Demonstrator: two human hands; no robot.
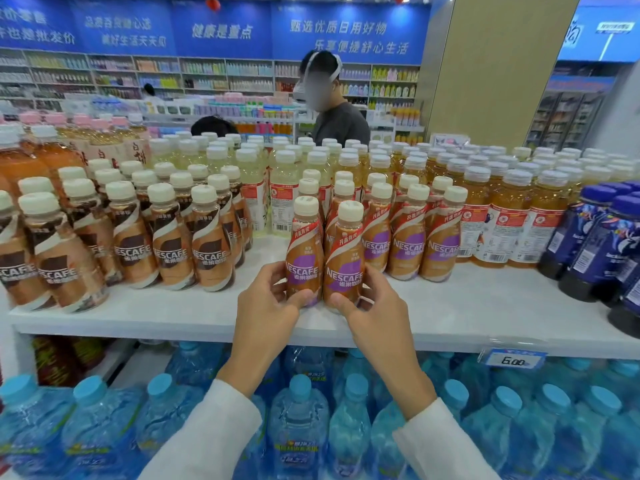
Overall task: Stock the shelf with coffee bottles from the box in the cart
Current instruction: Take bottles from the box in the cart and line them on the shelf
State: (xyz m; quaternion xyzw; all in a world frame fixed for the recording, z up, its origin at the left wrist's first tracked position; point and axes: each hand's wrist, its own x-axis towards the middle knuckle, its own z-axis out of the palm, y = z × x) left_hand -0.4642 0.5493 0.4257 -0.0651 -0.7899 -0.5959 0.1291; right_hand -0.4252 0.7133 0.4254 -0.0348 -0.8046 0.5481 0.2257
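Note:
Two purple-labelled coffee bottles stand upright side by side on the white shelf (450, 306), near its front edge. My left hand (268, 299) grips the left bottle (304, 244) low on its body. My right hand (372, 303) grips the right bottle (344, 251) the same way. Just behind and to the right stand rows of the same purple-labelled coffee bottles (408, 244). Neither the box nor the cart shows in the head view.
Brown-labelled coffee bottles (169, 247) fill the shelf's left side. Yellow tea bottles (509, 220) stand right of the coffee, dark blue bottles (595, 244) at the far right. Water bottles (298, 424) crowd the lower shelf. A person (337, 116) stands beyond the display.

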